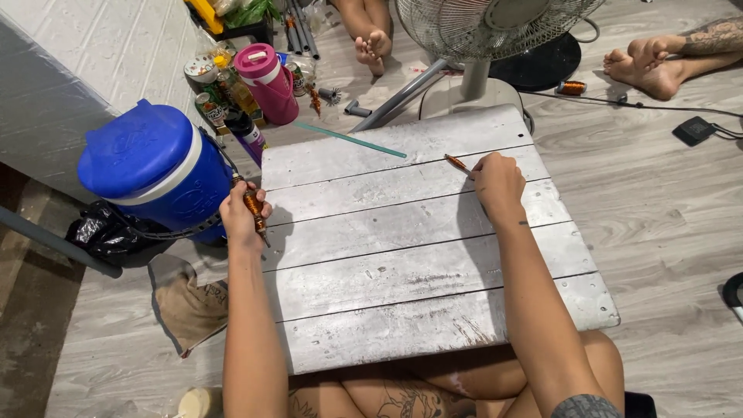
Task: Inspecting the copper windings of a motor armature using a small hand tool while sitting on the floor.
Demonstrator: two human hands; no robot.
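A low table (402,255) of grey, worn planks fills the centre of the frame, its boards running left to right with dark seams between them. A blue drum-shaped cooler (151,166) with a white band stands just beside the table's upper left corner, and a pedestal fan (484,27) stands beyond the table's far edge at the top of the frame. A pink lidded tumbler (267,81) stands at upper left, among small bottles and jars. A thin teal rod (350,140) lies slanted across the table's far left board. The left hand (241,213), at the table's left edge, is closed in a fist around a coil spindle (254,207): a short rod wound with glossy copper-orange wire, with a dark tip projecting below the fist toward the table. The right hand (497,182), at the upper right of the table, is closed with the fingertips pinching a thin copper-orange pin (457,163), which points toward the upper left just above the second board. The two hands are well apart.
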